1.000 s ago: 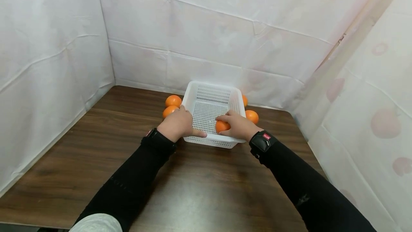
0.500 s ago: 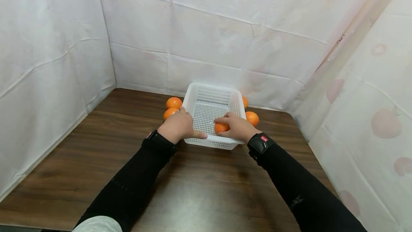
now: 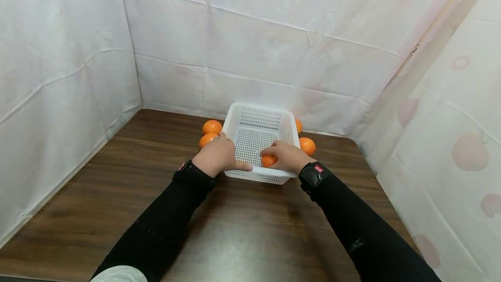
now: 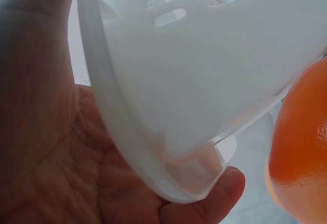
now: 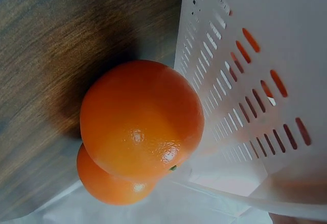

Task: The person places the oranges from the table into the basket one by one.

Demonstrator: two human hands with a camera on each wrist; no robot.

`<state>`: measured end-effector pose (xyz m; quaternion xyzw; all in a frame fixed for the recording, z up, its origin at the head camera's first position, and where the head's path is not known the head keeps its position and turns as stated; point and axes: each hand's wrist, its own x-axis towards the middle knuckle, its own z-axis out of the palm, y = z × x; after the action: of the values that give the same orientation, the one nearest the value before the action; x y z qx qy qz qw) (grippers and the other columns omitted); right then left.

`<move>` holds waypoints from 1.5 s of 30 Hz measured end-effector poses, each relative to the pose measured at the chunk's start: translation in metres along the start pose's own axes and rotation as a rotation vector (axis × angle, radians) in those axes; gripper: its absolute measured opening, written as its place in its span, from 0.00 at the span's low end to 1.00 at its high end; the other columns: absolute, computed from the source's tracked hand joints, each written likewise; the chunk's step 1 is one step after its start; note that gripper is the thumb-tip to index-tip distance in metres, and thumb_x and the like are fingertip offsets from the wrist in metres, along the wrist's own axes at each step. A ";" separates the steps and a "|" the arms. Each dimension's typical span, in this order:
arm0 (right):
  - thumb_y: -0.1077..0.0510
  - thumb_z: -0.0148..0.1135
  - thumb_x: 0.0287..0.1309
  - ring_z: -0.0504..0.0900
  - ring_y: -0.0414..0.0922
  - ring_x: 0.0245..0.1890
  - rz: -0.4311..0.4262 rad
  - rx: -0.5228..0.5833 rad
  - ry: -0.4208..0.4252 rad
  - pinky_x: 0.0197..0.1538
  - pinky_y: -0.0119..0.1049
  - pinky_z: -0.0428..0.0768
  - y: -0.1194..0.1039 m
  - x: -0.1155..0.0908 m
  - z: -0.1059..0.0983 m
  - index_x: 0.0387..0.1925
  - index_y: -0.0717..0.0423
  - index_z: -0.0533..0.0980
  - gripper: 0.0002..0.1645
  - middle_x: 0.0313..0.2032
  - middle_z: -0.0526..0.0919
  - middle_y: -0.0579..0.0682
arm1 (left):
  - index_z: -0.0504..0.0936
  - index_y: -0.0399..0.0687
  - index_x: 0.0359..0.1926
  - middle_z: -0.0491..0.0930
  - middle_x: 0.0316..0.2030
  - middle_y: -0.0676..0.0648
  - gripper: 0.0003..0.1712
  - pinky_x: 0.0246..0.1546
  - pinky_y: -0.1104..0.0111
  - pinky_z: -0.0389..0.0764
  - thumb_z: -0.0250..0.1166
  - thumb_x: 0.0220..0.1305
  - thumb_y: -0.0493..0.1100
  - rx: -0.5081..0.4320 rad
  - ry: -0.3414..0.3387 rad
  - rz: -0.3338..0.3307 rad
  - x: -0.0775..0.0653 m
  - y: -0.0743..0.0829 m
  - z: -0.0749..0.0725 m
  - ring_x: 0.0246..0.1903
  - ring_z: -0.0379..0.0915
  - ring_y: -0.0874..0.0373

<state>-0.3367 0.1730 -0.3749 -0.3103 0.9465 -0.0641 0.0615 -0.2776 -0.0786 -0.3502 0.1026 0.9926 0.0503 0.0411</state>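
Observation:
A white slotted plastic basket [image 3: 252, 172] stands on the table. My left hand [image 3: 217, 155] holds its near left corner, thumb along the near rim. In the left wrist view the palm and fingers [image 4: 228, 191] wrap the basket's corner [image 4: 173, 191]. My right hand [image 3: 288, 157] reaches over the near right rim and grips an orange [image 3: 268, 160] low inside the basket. That hand covers much of the orange. The right wrist view shows orange colour through the slots of the basket wall [image 5: 240, 147].
Outside the basket's left side lie two oranges [image 3: 212, 127]. Outside the right side are an orange [image 3: 307, 146] and another one [image 3: 299, 126] behind it, partly hidden. White sheeting [image 3: 250, 47] closes off the back and sides of the wooden table [image 3: 235, 234].
The right hand and the orange have sunk slightly deeper into the basket, so less of the orange shows. The left hand keeps its place on the basket. The head view has shifted slightly.

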 end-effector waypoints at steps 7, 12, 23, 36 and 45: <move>0.41 0.78 0.60 0.79 0.45 0.47 -0.029 -0.037 -0.006 0.52 0.42 0.79 0.001 0.001 0.000 0.64 0.37 0.83 0.30 0.53 0.81 0.46 | 0.81 0.30 0.59 0.67 0.73 0.24 0.67 0.52 0.54 0.85 0.62 0.49 0.90 0.013 0.003 0.002 0.000 0.001 -0.002 0.51 0.78 0.42; 0.43 0.76 0.62 0.77 0.43 0.47 -0.034 -0.061 -0.017 0.50 0.40 0.78 0.005 0.004 0.001 0.61 0.36 0.85 0.25 0.51 0.83 0.43 | 0.81 0.31 0.58 0.66 0.74 0.24 0.66 0.50 0.56 0.84 0.63 0.49 0.90 0.005 0.003 -0.001 0.003 0.002 -0.004 0.48 0.78 0.43; 0.41 0.70 0.68 0.80 0.41 0.48 -0.029 -0.032 -0.042 0.54 0.40 0.80 0.003 0.003 -0.002 0.58 0.36 0.87 0.20 0.53 0.87 0.41 | 0.82 0.31 0.56 0.68 0.72 0.25 0.65 0.48 0.57 0.84 0.64 0.49 0.90 0.010 0.010 -0.003 0.002 0.003 -0.006 0.46 0.77 0.45; 0.39 0.64 0.73 0.83 0.36 0.48 -0.040 0.004 -0.060 0.57 0.42 0.82 0.003 0.004 0.001 0.49 0.33 0.89 0.13 0.50 0.89 0.35 | 0.82 0.30 0.56 0.68 0.72 0.24 0.65 0.52 0.56 0.84 0.63 0.50 0.89 0.021 0.012 -0.002 0.001 0.004 -0.004 0.49 0.77 0.43; 0.39 0.63 0.73 0.81 0.36 0.45 -0.010 0.016 -0.066 0.54 0.40 0.82 0.000 0.002 0.002 0.51 0.33 0.89 0.14 0.50 0.88 0.35 | 0.83 0.31 0.56 0.69 0.71 0.25 0.64 0.51 0.55 0.84 0.62 0.50 0.90 0.026 0.003 0.001 0.000 0.003 -0.002 0.50 0.78 0.43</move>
<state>-0.3381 0.1715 -0.3772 -0.3167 0.9418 -0.0620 0.0947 -0.2770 -0.0755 -0.3481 0.1037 0.9932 0.0376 0.0383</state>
